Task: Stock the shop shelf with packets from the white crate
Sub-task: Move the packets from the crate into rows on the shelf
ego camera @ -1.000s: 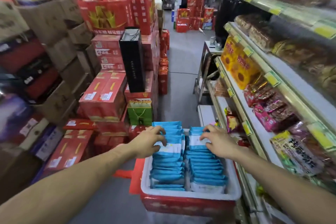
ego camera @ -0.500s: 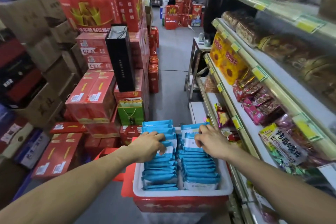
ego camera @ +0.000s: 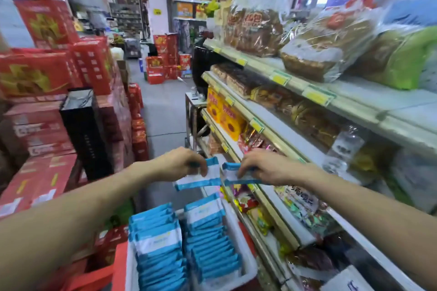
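The white crate (ego camera: 248,260) sits low in front of me, filled with two rows of blue-and-white packets (ego camera: 160,245). My left hand (ego camera: 175,163) grips a blue-and-white packet (ego camera: 203,177) in the air above the crate. My right hand (ego camera: 262,168) grips another such packet (ego camera: 233,176) beside it, near the front edge of the shop shelf (ego camera: 281,146) on the right. The two held packets hang side by side, almost touching.
The shelf unit on the right holds bread bags (ego camera: 316,54), yellow boxes (ego camera: 224,113) and coloured snack packs (ego camera: 300,203). Red cartons (ego camera: 35,73) and a tall black box (ego camera: 82,130) are stacked on the left. A grey aisle floor (ego camera: 163,116) runs ahead between them.
Both hands have lifted out of the crate, each with a packet, and risen toward the shelf. The view has tilted upward, so the crate now sits lower in frame.
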